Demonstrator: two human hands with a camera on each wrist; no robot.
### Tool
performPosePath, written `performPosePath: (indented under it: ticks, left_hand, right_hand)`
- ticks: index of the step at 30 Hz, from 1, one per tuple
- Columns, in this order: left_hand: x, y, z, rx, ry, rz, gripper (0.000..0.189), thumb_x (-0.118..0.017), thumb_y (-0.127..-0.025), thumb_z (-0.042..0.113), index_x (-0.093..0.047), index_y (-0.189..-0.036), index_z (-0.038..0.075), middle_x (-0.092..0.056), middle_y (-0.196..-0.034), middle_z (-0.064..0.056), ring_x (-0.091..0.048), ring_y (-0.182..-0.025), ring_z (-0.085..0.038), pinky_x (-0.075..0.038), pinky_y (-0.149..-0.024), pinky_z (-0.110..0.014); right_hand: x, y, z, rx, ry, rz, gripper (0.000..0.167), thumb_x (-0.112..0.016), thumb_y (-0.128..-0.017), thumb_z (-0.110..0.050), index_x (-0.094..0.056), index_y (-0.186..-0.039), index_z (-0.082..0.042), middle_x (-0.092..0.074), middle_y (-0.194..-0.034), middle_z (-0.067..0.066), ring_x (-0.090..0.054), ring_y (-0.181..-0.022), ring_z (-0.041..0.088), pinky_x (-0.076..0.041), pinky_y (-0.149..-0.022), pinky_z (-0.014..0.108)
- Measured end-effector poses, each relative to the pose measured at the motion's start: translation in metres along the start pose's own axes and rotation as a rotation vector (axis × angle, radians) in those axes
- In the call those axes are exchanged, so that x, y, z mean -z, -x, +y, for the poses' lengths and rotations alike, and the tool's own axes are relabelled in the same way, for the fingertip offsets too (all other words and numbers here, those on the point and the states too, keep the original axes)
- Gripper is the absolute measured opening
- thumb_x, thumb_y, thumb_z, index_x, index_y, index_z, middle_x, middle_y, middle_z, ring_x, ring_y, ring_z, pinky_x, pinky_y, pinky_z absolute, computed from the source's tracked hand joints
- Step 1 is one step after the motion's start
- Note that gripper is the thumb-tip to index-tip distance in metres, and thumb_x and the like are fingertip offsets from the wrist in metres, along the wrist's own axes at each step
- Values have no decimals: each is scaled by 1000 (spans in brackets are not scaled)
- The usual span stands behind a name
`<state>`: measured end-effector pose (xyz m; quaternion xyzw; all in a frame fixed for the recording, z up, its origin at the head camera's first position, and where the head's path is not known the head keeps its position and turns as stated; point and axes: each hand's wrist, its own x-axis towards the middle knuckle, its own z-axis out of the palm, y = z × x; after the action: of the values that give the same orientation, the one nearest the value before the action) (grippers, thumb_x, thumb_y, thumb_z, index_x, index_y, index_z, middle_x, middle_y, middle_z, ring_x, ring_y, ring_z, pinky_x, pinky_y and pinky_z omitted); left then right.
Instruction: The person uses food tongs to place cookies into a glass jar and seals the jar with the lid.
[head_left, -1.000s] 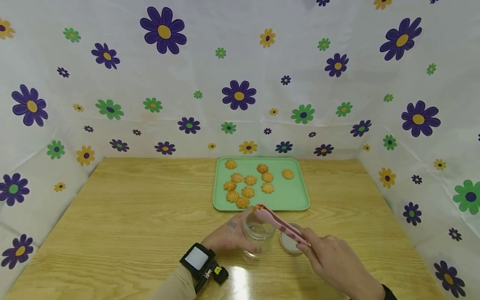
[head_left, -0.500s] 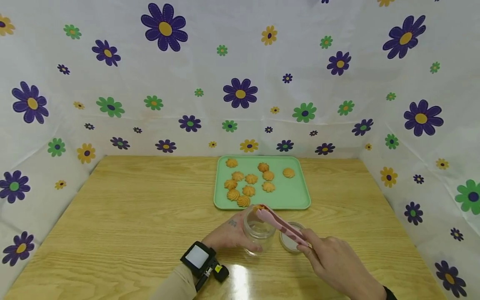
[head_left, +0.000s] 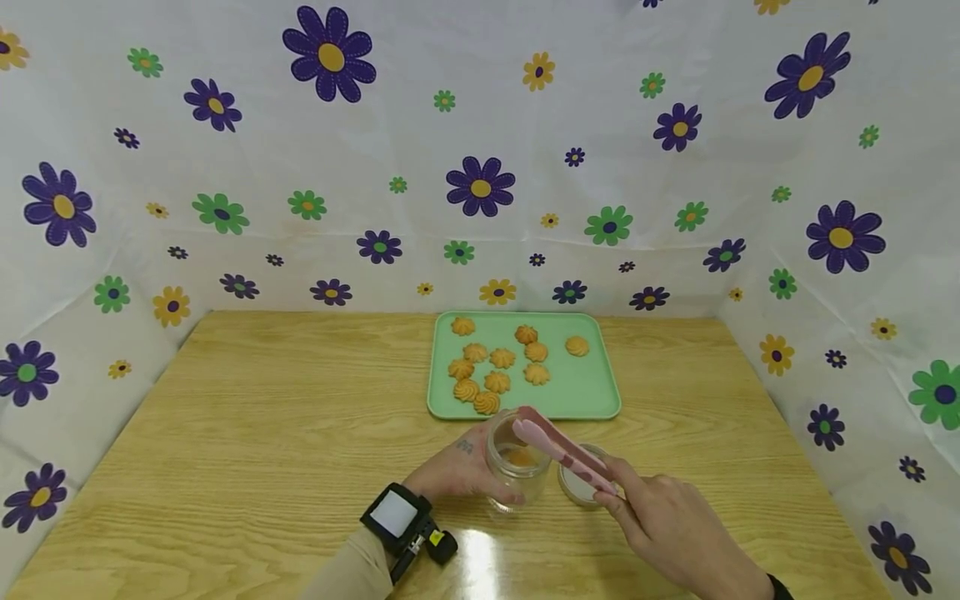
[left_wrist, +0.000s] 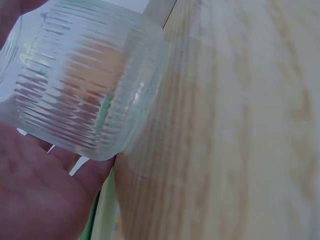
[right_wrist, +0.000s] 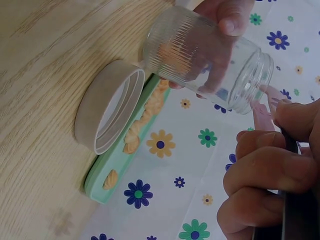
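Observation:
My left hand (head_left: 461, 471) holds a clear ribbed glass jar (head_left: 517, 487) around its side, the thumb in front. Inside, low in the jar, is a golden cookie (right_wrist: 172, 57), blurred through the glass in the left wrist view. Pink tongs (head_left: 566, 454) are gripped in my right hand (head_left: 671, 521), their tips at the jar's mouth with no cookie between them. A round lid (right_wrist: 107, 107) lies on the table just right of the jar, partly behind the tongs in the head view.
Beyond the jar, a mint green tray (head_left: 585, 400) carries several swirled cookies (head_left: 497, 382). Everything stands on a wooden table (head_left: 300, 400), with flower-printed cloth (head_left: 420, 133) rising at the back and sides.
The cookie that was between the tongs' tips at the jar's mouth has dropped into the jar. Both hands have stayed almost in place.

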<state>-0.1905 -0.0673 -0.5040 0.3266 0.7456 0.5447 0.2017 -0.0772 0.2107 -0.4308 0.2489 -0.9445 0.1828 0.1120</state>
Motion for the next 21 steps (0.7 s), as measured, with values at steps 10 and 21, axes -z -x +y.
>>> performPosePath:
  ticks: [10,21]
  left_hand:
    - [0,0,0,32,45,-3,89,-94,-68,15,-49,-145,18,-61,-138,-4,-54,-132,-21,-44,-111,-37]
    - [1,2,-1,26,29,1,88,-94,-71,17,-48,-147,17,-61,-138,-2,-53,-133,-20,-43,-111,-35]
  right_hand:
    - [7,-21,16,-45,-148,30,33,-63,-103,-21,-55,-132,-10,-32,-56,-22,-26,-44,-7,-26,-42,17]
    - [-5,-58,50,-118,19,-69,38,-62,-103,-32,-55,-129,-5,-47,-59,-9,-38,-48,3,-31,-42,22]
